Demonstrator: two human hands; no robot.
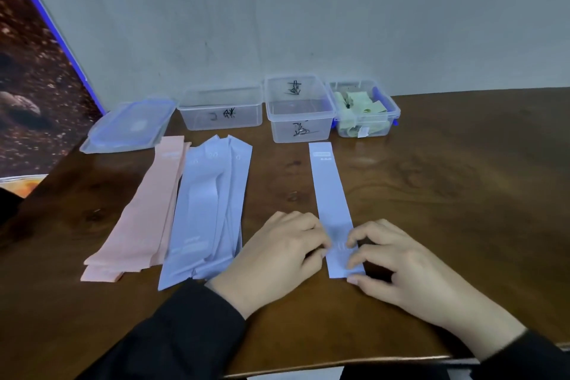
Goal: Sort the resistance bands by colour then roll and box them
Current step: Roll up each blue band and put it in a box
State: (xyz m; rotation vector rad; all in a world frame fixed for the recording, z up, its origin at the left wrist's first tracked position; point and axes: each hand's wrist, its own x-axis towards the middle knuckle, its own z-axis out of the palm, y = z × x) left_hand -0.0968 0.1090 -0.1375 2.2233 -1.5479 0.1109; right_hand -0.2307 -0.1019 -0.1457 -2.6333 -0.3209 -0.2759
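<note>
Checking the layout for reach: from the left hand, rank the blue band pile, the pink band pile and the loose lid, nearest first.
1. blue band pile, just left of the left hand.
2. pink band pile, further left.
3. loose lid, far back left.

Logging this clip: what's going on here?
A person's left hand and right hand pinch the near end of a lone purple band lying flat, not yet rolled. Pink bands and purple bands lie stacked to its left. Only the green-band box is filled.
</note>
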